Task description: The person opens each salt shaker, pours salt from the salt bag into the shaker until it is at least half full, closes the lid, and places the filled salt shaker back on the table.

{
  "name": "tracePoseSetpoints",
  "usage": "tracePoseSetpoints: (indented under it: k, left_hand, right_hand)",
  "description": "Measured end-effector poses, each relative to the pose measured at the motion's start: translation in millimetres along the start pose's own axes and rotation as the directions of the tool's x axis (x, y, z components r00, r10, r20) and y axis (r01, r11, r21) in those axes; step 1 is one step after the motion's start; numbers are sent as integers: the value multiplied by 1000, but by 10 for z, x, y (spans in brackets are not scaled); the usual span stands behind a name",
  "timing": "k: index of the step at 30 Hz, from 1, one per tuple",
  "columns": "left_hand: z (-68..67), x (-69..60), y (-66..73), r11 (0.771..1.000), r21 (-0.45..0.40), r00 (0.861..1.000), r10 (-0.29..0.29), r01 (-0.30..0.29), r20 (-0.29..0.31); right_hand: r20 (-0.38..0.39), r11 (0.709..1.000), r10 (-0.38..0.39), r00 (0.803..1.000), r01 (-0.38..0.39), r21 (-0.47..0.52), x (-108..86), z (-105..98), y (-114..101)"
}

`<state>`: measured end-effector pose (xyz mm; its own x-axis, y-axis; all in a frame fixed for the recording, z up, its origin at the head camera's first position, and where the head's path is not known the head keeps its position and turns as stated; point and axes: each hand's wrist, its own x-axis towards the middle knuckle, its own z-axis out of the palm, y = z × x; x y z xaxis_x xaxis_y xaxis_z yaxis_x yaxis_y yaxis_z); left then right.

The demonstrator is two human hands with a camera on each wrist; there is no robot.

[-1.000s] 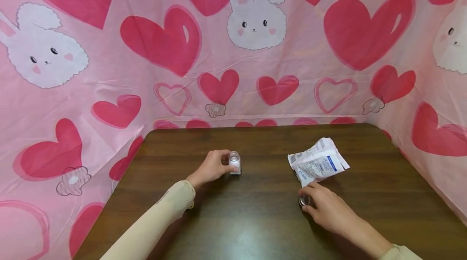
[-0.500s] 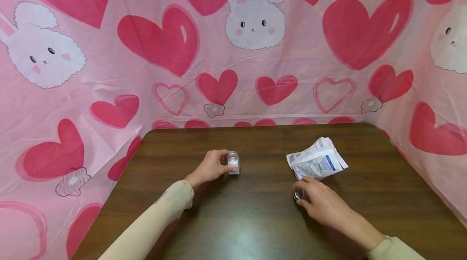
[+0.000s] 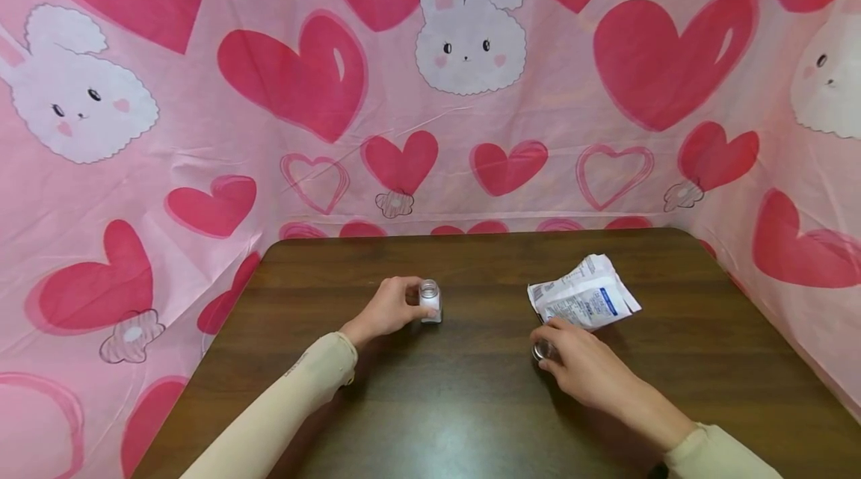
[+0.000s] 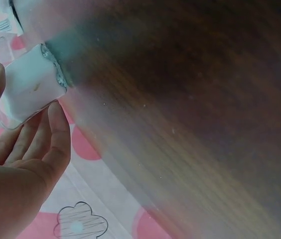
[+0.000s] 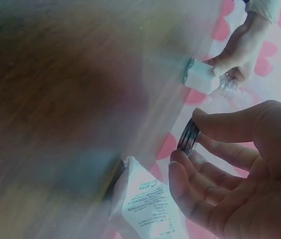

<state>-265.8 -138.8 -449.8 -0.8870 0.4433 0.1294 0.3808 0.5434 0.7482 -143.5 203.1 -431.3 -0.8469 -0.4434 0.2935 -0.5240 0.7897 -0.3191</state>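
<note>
A small clear glass jar (image 3: 430, 303) with white contents stands upright on the table, its mouth uncovered. My left hand (image 3: 389, 307) grips its side between thumb and fingers; in the left wrist view the white-filled jar (image 4: 33, 84) sits between them. Off to the right, my right hand (image 3: 585, 363) pinches a small round dark metal lid (image 3: 542, 350) at its rim. In the right wrist view the lid (image 5: 188, 137) is held between thumb and fingertips, above the table. Right behind this hand lies a white printed packet (image 3: 588, 296).
The dark wooden table (image 3: 430, 404) has rounded far corners. A pink cloth (image 3: 403, 113) with hearts and rabbits hangs round its back and sides. The packet lies toward the table's right side.
My right hand has moved left and slightly away from me with the lid, nearer the jar. The left hand keeps its grip on the jar, which stays in place.
</note>
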Motion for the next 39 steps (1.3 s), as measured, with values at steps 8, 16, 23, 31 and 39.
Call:
tracePoseSetpoints:
  k: [8, 16, 23, 31, 39]
  left_hand:
    - [4, -12, -7, 1000, 5, 1000, 5, -5, 3]
    - [12, -18, 4, 1000, 15, 1000, 5, -5, 1]
    - [22, -9, -10, 999, 33, 1000, 13, -13, 4]
    - [2, 12, -20, 999, 38, 1000, 18, -18, 23]
    - [19, -3, -22, 999, 27, 1000, 17, -17, -2]
  right_hand:
    - [-18, 1000, 3, 1000, -3, -3, 92, 27, -28]
    - [-13, 1000, -19, 1000, 19, 23, 227, 30, -48]
    - [14, 998, -15, 1000, 15, 55, 333, 47, -51]
    - [59, 994, 42, 997, -47, 98, 492, 87, -65]
    - [57, 995, 31, 998, -36, 95, 620, 120, -99]
